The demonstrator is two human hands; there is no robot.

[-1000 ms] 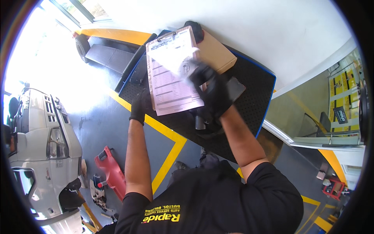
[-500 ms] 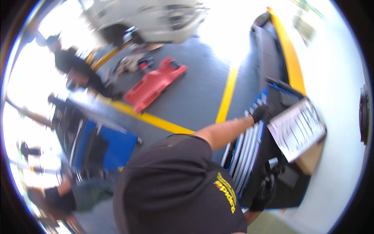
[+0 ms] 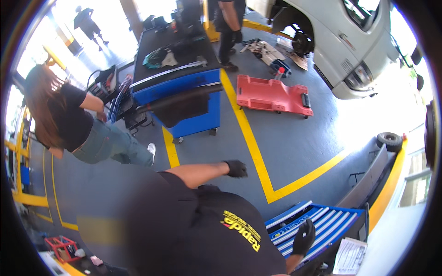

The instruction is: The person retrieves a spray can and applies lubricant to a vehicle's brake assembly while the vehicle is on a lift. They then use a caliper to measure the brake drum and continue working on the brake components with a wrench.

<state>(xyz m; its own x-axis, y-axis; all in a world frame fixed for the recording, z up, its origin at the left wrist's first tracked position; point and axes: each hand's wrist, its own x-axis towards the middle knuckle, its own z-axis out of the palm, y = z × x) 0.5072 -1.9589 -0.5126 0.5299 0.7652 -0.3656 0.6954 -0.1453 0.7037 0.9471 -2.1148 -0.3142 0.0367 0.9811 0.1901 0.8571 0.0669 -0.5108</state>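
Note:
My left hand [image 3: 236,169], in a black glove, hangs over the grey floor with fingers loosely bent and apart, holding nothing. My right hand [image 3: 304,238], also gloved, is raised in front of the blue tool chest [image 3: 335,224] with white drawer fronts at lower right, its fingers curved and apart with nothing visible in them. Whether it touches the chest I cannot tell. A clipboard with papers [image 3: 350,256] lies on the chest's dark top, beside that hand.
A person [image 3: 69,110] stands at left beside a blue rolling cart [image 3: 209,114]; another person [image 3: 228,25] stands behind it, a third [image 3: 87,25] farther off. A red creeper [image 3: 271,94] lies near a white truck [image 3: 340,55]. A wheel [image 3: 389,141] and ramp [image 3: 363,175] line the right wall.
My view has swung from the clipboard toward the bay. My left hand has left the chest's edge; my right hand, earlier over the papers, is now beside them. The people are now clearer.

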